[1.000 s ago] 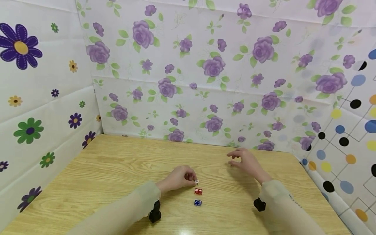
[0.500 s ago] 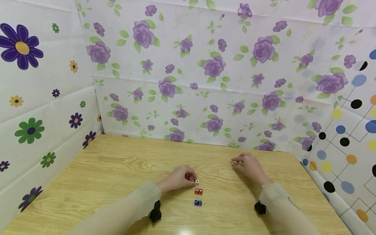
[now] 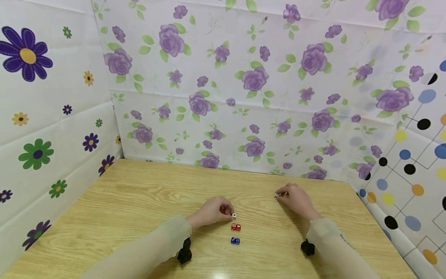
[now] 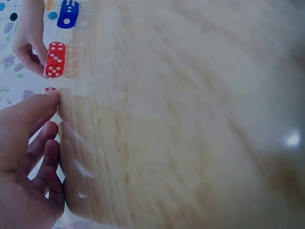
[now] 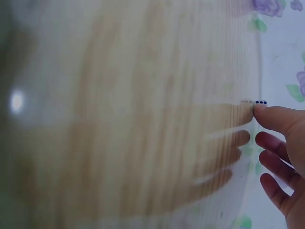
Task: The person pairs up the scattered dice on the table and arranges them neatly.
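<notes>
My left hand [image 3: 212, 211] pinches a small white die [image 3: 234, 216] on the table; in the left wrist view the thumb covers most of that die [image 4: 50, 89]. Two red dice [image 3: 235, 227] sit side by side just in front of it, nearer to me. Closer still lie two blue dice [image 3: 235, 240], also side by side. Further back and to the right, my right hand [image 3: 296, 199] pinches another white die [image 3: 277, 195] with dark pips. The right wrist view shows that die's top [image 5: 261, 102] above the thumb, the other fingers loosely bent.
A wood-grain table [image 3: 150, 190] lies under both hands. Behind it hangs a white cloth with purple roses [image 3: 254, 116]. Patterned cloths close off the left [image 3: 62, 147] and right [image 3: 411, 186] sides. Each wrist carries a black camera mount.
My right hand has come down slightly, its spread thumb and fingers drawing together; a white die now shows between them. The left hand and the coloured dice have stayed in place.
</notes>
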Demonstrator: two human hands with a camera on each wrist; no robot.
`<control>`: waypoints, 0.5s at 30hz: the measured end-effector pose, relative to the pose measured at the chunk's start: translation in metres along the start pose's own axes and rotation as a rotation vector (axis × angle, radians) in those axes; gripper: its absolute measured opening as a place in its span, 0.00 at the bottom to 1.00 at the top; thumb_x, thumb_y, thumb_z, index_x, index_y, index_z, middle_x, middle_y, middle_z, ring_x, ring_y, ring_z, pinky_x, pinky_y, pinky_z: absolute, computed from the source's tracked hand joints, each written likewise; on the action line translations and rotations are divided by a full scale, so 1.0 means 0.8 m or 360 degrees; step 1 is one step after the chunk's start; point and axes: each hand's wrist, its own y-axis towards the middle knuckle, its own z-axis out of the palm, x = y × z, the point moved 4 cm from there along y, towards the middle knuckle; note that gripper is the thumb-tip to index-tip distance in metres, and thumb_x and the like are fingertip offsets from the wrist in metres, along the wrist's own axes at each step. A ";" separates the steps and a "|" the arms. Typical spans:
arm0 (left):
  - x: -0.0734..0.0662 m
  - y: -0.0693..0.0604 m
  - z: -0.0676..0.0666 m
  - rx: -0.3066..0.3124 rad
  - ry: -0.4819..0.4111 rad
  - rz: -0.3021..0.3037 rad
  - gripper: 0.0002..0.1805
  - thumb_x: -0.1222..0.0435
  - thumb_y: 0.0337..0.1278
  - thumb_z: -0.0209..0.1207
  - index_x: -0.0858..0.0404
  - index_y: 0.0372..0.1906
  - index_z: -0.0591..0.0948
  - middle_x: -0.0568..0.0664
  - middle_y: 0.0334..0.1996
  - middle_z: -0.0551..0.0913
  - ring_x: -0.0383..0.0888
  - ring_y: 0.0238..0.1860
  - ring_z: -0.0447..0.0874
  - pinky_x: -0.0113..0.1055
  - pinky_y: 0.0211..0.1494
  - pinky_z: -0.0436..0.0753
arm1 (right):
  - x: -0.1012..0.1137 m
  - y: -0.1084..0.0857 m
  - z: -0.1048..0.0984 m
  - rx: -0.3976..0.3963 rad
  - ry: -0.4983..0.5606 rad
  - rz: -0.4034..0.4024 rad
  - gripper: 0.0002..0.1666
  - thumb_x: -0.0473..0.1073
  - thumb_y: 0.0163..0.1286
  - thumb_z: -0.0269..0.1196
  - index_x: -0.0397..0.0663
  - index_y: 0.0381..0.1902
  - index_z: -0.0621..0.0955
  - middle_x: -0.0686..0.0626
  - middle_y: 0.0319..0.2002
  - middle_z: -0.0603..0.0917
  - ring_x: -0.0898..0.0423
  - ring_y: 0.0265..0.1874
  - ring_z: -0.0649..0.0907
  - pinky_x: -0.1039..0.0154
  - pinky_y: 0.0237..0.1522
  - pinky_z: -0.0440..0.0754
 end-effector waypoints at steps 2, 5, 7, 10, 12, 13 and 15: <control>0.000 0.000 0.000 -0.0002 0.0005 0.0003 0.03 0.63 0.56 0.69 0.54 0.33 0.85 0.40 0.26 0.79 0.32 0.26 0.72 0.27 0.33 0.73 | 0.002 0.001 0.003 0.0021 0.0020 0.0015 0.08 0.43 0.64 0.70 0.50 0.40 0.89 0.52 0.34 0.84 0.59 0.32 0.78 0.62 0.35 0.77; 0.000 0.000 0.000 -0.0005 -0.0002 0.0007 0.03 0.63 0.56 0.69 0.54 0.32 0.85 0.41 0.26 0.79 0.32 0.25 0.72 0.27 0.33 0.73 | 0.006 0.001 0.009 0.0036 0.0043 0.0030 0.06 0.43 0.63 0.70 0.51 0.39 0.89 0.53 0.33 0.84 0.62 0.31 0.79 0.64 0.34 0.77; 0.000 0.000 0.000 -0.0006 -0.0004 0.0008 0.03 0.63 0.55 0.69 0.54 0.32 0.85 0.41 0.26 0.79 0.32 0.25 0.72 0.27 0.33 0.73 | 0.012 0.001 0.011 0.0036 0.0054 0.0017 0.06 0.43 0.63 0.70 0.52 0.38 0.89 0.54 0.33 0.84 0.62 0.30 0.79 0.65 0.33 0.77; 0.000 0.000 0.000 -0.0005 -0.0006 0.0009 0.03 0.63 0.55 0.70 0.54 0.32 0.85 0.41 0.26 0.79 0.32 0.25 0.72 0.27 0.32 0.74 | 0.023 -0.002 0.013 0.0034 0.0078 -0.0008 0.05 0.43 0.62 0.70 0.52 0.37 0.89 0.53 0.33 0.85 0.62 0.29 0.79 0.65 0.32 0.77; 0.000 0.000 0.000 -0.0005 -0.0005 0.0009 0.03 0.63 0.55 0.70 0.54 0.32 0.85 0.40 0.25 0.79 0.32 0.25 0.72 0.27 0.32 0.74 | 0.031 -0.003 0.015 0.0049 0.0110 -0.0011 0.05 0.43 0.62 0.70 0.53 0.37 0.89 0.54 0.33 0.85 0.62 0.29 0.78 0.66 0.32 0.77; 0.000 0.000 0.000 -0.0005 -0.0006 0.0011 0.03 0.63 0.55 0.70 0.54 0.32 0.85 0.40 0.25 0.79 0.32 0.25 0.72 0.27 0.32 0.73 | 0.034 -0.004 0.017 0.0059 0.0122 -0.0009 0.05 0.43 0.63 0.70 0.54 0.37 0.89 0.54 0.33 0.85 0.63 0.29 0.78 0.67 0.32 0.76; 0.000 0.000 0.000 -0.0005 -0.0005 0.0015 0.03 0.63 0.55 0.69 0.54 0.32 0.85 0.40 0.25 0.79 0.32 0.25 0.71 0.27 0.32 0.73 | 0.040 -0.006 0.019 0.0083 0.0161 0.0011 0.05 0.43 0.63 0.70 0.54 0.38 0.89 0.55 0.33 0.84 0.63 0.28 0.77 0.68 0.32 0.76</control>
